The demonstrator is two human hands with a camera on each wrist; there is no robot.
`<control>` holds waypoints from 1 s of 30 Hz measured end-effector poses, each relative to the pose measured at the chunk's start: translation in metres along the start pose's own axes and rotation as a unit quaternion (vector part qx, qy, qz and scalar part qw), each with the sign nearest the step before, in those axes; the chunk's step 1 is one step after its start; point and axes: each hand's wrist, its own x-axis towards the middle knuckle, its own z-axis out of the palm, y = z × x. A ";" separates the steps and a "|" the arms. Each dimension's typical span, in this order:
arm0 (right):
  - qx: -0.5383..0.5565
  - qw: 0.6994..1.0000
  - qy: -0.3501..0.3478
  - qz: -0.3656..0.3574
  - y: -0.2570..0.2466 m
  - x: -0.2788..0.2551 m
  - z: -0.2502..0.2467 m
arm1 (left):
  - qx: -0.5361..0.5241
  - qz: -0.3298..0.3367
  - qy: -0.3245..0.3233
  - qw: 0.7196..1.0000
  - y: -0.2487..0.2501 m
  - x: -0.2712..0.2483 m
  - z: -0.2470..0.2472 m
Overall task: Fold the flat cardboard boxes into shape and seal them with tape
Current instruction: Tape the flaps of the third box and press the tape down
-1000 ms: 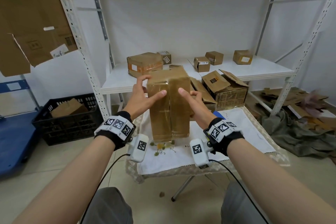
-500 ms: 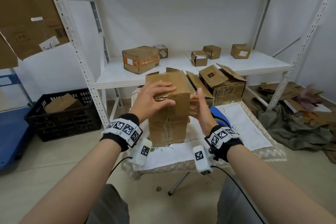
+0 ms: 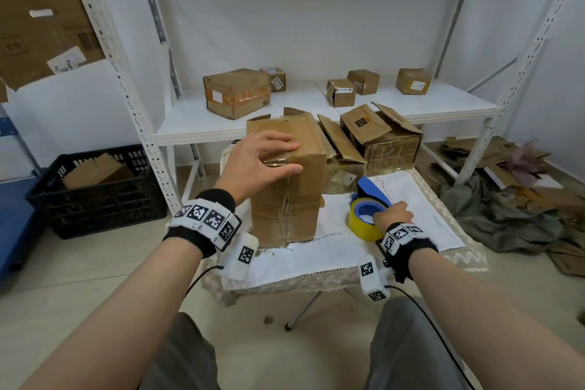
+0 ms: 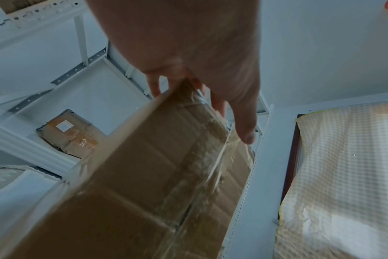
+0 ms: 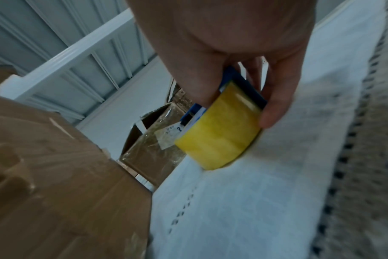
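Left hand (image 3: pixel 259 161) atop cardboard box (image 3: pixel 291 199)

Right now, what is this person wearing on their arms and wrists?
Bare forearms. Each wrist has a black wristband under a white band of square black-and-white marker tiles. A white camera block with its own marker hangs below each wrist, trailing a thin black cable.

This looks like a small storeroom or packing room: white slotted-steel shelving (image 3: pixel 316 111) holds taped parcels (image 3: pixel 236 92), flattened cardboard scraps (image 3: pixel 493 158) litter the tiled floor, and a black plastic crate (image 3: pixel 95 190) holds more cardboard.
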 end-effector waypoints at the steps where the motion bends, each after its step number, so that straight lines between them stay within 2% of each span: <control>1: 0.002 1.000 -0.002 -0.002 0.003 0.002 0.001 | -0.008 -0.002 0.003 1.000 0.000 0.000 -0.002; 7: 0.070 0.997 0.021 -0.011 0.015 -0.003 -0.003 | -0.028 -0.021 0.011 0.999 0.006 -0.001 -0.008; 11: 0.180 0.979 0.068 -0.071 0.028 -0.014 -0.008 | -0.032 -0.022 0.023 0.999 0.018 0.003 -0.006; 14: 0.275 0.949 0.086 -0.131 0.027 -0.026 -0.015 | -0.043 -0.020 0.031 0.998 0.033 0.006 -0.002; 16: 0.347 0.914 0.088 -0.188 0.022 -0.031 -0.020 | -0.028 -0.023 0.023 0.999 0.045 0.010 0.000; 19: 0.375 0.871 0.139 -0.287 0.008 -0.038 -0.027 | -0.023 -0.033 0.003 0.999 0.062 0.016 0.002; 22: 0.373 0.847 0.151 -0.348 -0.008 -0.045 -0.033 | -0.041 -0.040 0.002 0.998 0.077 0.022 0.004; 25: 0.390 0.823 0.157 -0.383 -0.021 -0.056 -0.037 | -0.110 -0.087 -0.024 0.990 0.089 0.027 0.006; 30: 0.388 0.787 0.164 -0.452 -0.030 -0.073 -0.038 | -0.247 -0.187 -0.037 0.950 0.106 0.030 0.006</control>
